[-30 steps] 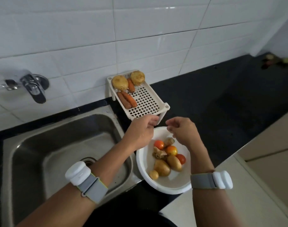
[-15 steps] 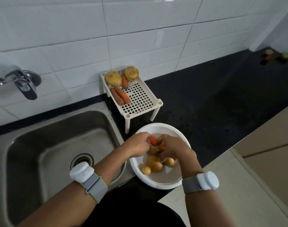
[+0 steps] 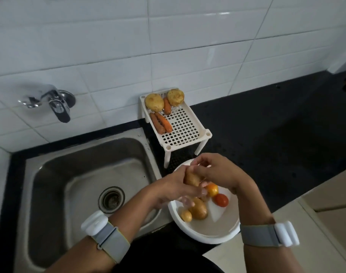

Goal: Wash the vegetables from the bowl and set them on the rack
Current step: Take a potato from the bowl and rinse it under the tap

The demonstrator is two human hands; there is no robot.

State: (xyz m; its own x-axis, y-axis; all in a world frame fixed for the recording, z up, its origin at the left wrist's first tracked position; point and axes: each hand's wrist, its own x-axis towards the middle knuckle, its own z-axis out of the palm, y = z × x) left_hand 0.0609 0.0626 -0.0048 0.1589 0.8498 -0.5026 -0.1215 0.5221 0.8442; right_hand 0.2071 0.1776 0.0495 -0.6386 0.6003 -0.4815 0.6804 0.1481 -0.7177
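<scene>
both hands point(image 3: 176, 189) point(image 3: 219, 174) hold one potato point(image 3: 191, 179) above the bowl point(image 3: 213, 236).

A sink point(image 3: 56, 174) sits at the left of the counter point(image 3: 276, 134), with a tap point(image 3: 58, 103) on the wall point(image 3: 168, 46) behind it. Just right of the sink's far corner stands a rack point(image 3: 185, 133), against the wall; two potatoes point(image 3: 154, 102) lie at its back end with one carrot point(image 3: 167, 106) between them, and two more carrots point(image 3: 160, 123) lie side by side just in front. A bowl point(image 3: 209, 233) rests before the rack, beside the sink's right edge, holding potatoes point(image 3: 198, 208) and tomatoes point(image 3: 220, 200). Above the bowl, the left hand point(image 3: 174, 187) and right hand point(image 3: 217, 172) meet around a potato point(image 3: 191, 179).
</scene>
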